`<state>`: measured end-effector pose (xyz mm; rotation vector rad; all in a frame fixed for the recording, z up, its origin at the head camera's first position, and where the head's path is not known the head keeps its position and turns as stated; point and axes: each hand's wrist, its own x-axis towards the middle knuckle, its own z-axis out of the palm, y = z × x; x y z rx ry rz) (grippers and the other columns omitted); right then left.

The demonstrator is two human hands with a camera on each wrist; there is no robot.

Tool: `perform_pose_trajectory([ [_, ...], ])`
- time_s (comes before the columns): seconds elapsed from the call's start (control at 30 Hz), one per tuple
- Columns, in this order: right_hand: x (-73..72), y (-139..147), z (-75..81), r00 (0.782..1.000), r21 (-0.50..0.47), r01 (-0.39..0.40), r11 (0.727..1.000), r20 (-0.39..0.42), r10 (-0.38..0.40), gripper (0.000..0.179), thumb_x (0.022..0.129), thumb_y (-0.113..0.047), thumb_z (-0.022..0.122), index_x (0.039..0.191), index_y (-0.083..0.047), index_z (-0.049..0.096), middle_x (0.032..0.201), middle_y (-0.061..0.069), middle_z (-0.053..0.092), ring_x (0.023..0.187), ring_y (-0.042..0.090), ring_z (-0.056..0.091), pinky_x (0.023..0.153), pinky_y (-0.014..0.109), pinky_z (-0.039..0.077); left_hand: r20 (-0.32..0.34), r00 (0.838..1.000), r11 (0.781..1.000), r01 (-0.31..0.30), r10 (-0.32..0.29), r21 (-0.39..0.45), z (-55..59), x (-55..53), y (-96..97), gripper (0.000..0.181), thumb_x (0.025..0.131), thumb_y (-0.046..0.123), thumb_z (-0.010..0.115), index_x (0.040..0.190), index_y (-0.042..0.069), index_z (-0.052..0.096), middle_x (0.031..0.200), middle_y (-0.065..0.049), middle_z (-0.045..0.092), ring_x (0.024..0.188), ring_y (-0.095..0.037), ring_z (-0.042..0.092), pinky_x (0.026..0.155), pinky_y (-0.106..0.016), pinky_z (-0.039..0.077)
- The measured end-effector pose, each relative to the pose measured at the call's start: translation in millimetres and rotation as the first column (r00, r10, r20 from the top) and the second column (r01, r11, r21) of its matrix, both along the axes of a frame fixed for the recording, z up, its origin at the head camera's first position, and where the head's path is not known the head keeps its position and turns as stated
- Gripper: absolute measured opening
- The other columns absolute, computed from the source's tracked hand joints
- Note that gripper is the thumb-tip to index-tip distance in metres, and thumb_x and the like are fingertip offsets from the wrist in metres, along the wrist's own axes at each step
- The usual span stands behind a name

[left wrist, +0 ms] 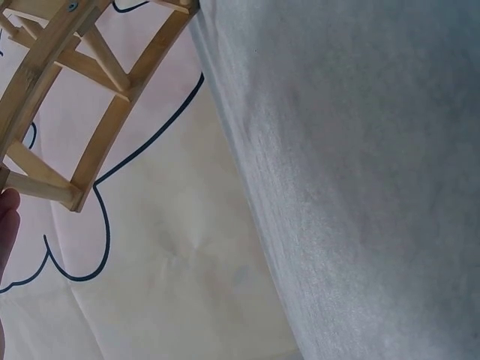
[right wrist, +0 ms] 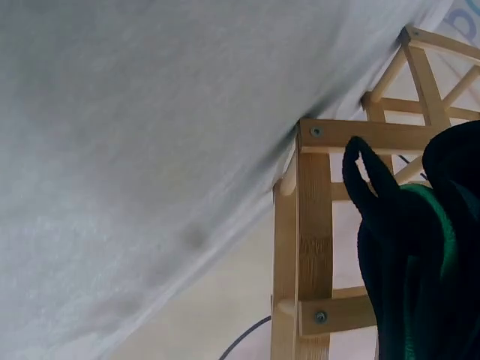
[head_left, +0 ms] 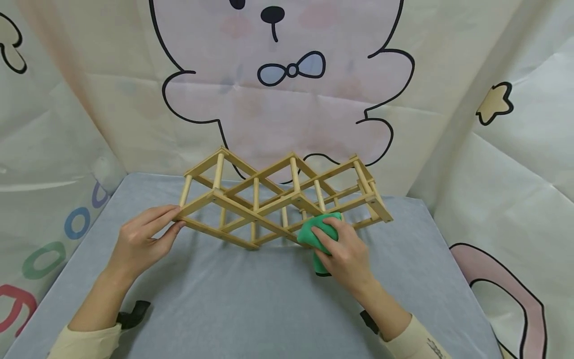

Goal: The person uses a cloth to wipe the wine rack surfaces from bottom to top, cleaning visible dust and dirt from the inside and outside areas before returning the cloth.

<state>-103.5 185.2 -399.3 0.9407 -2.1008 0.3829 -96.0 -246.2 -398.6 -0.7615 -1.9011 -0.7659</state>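
Observation:
A folding wooden rack of crossed slats and round dowels stands partly spread on the table. At its left end, my left hand pinches a slat corner between thumb and fingers. My right hand grips a green cloth and holds it against the lower front slats, right of the middle. Part of the cloth hangs below the fingers. In the left wrist view, fingertips show at the edge beside the rack end. The right wrist view has the bunched cloth, dark in shadow, covering part of the screwed slats.
Pale blue-grey fabric covers the table. Behind the rack rises a backdrop printed with a cartoon animal, and printed sheets hang at both sides. A black strap piece sits by the left wrist.

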Motion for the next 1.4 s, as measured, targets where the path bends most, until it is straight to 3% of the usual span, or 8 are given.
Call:
perform_pose_trajectory([
  [0.33,-4.3,15.9,24.3,0.997,-0.018,-0.003,1.000,-0.081,0.001,0.031,0.107,-0.025,0.057,0.111,-0.007,0.080,0.113,0.027,0.067,0.082,0.047,0.066,0.059,0.057,0.062,-0.011,1.000,1.000,-0.003,0.003,0.005,0.1,1.5,0.0,0.048,0.106,0.035,0.064,0.099,-0.009,0.079,0.093,-0.019,0.076,0.074,-0.036,0.072,0.098,-0.006,0.047],
  [0.63,-12.2,43.6,54.6,0.983,-0.117,0.084,0.990,-0.151,-0.101,0.030,0.103,-0.027,0.061,0.109,-0.006,0.081,0.114,0.027,0.068,0.088,0.050,0.067,0.065,0.066,0.061,-0.010,1.000,1.000,0.005,-0.005,0.008,0.0,0.5,1.2,0.047,0.106,0.035,0.064,0.098,-0.009,0.079,0.093,-0.019,0.076,0.073,-0.035,0.072,0.094,-0.006,0.049],
  [0.8,-13.5,52.8,64.0,0.976,-0.172,0.090,0.981,-0.181,-0.121,0.029,0.101,-0.029,0.063,0.105,-0.007,0.082,0.111,0.027,0.069,0.088,0.049,0.067,0.064,0.065,0.059,-0.011,1.000,1.000,0.001,-0.001,0.006,0.3,1.0,1.1,0.047,0.106,0.034,0.064,0.098,-0.009,0.079,0.093,-0.019,0.076,0.073,-0.035,0.072,0.095,-0.006,0.049],
  [1.13,-11.8,65.9,52.7,0.972,-0.188,0.067,0.980,-0.211,-0.107,0.030,0.101,-0.029,0.064,0.098,-0.005,0.082,0.103,0.028,0.068,0.085,0.049,0.065,0.061,0.063,0.056,-0.006,1.000,1.000,0.010,-0.010,0.007,0.0,0.8,1.1,0.047,0.106,0.034,0.064,0.099,-0.009,0.079,0.094,-0.019,0.076,0.074,-0.035,0.072,0.095,-0.006,0.049],
  [1.4,-5.4,100.8,30.5,0.976,-0.113,0.154,0.982,-0.138,-0.169,0.033,0.100,-0.030,0.062,0.101,-0.004,0.083,0.109,0.029,0.067,0.088,0.050,0.066,0.060,0.064,0.057,-0.003,1.000,1.000,0.000,0.000,0.006,0.6,1.5,0.4,0.047,0.106,0.034,0.064,0.100,-0.009,0.079,0.094,-0.020,0.076,0.074,-0.036,0.072,0.097,-0.006,0.048],
])
